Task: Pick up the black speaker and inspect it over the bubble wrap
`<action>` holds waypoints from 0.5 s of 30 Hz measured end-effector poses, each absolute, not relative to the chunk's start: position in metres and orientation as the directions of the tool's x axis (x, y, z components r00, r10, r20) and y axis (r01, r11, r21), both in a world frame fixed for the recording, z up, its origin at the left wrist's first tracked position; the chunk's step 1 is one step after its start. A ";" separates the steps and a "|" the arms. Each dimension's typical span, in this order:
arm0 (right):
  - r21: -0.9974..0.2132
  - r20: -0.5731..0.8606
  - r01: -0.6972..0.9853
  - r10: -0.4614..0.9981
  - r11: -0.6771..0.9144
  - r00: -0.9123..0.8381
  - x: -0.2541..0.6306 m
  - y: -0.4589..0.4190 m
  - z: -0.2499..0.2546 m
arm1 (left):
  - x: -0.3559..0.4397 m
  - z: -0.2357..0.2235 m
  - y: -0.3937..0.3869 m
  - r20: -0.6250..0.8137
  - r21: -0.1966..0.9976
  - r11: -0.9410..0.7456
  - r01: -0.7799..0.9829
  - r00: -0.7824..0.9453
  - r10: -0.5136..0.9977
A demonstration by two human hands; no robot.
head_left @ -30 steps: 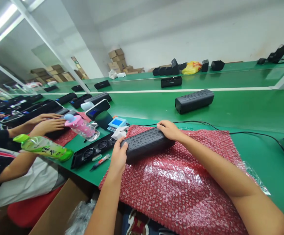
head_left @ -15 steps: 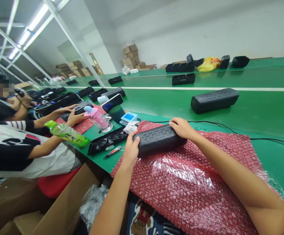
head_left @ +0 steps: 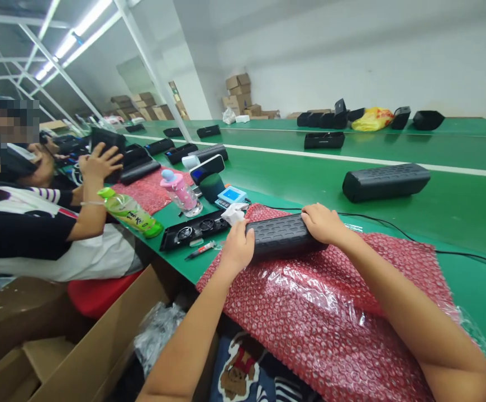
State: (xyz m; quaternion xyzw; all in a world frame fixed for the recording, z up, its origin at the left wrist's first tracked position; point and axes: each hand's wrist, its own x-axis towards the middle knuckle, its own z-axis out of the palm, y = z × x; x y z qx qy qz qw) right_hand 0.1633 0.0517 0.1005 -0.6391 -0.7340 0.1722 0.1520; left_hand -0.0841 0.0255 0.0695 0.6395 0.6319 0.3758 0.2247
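Observation:
A black bar speaker (head_left: 282, 237) with a perforated grille lies lengthwise on red bubble wrap (head_left: 322, 318). My left hand (head_left: 238, 251) grips its near left end. My right hand (head_left: 320, 223) is clasped over its far right end. Between my hands the grille stays visible, while the speaker's underside is hidden. A crumpled white tissue (head_left: 233, 213) lies just beyond my left hand, and a thin black cable (head_left: 377, 219) runs behind my right hand.
On the green workbench lie a black speaker housing (head_left: 195, 230), a small tube (head_left: 201, 250), a blue-screened tester (head_left: 232, 195) and bottles. Another bar speaker (head_left: 386, 182) sits on the belt beyond. A co-worker's raised hand (head_left: 99, 164) is at left, above a cardboard box (head_left: 100, 340).
The view has swung, shifting the scene rightward. My hands stay on the speaker. The co-worker's hand has lifted from the bench, and the belt speaker has moved right in view.

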 end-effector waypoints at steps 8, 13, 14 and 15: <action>-0.260 0.259 0.927 0.945 0.269 -0.201 0.131 0.051 0.179 | -0.084 0.088 0.022 0.146 0.493 -0.094 0.865 0.024 0.989; -0.330 0.075 0.895 0.953 0.300 -0.292 0.109 0.061 0.130 | -0.084 0.088 0.022 0.107 0.309 -0.120 0.944 0.091 0.990; -0.411 0.059 0.863 0.953 0.293 -0.296 0.107 0.064 0.118 | -0.084 0.090 0.023 0.099 0.277 -0.117 0.954 0.093 0.991; -0.489 0.051 0.825 0.954 0.283 -0.297 0.106 0.066 0.110 | -0.084 0.094 0.023 0.090 0.237 -0.111 0.965 0.092 0.992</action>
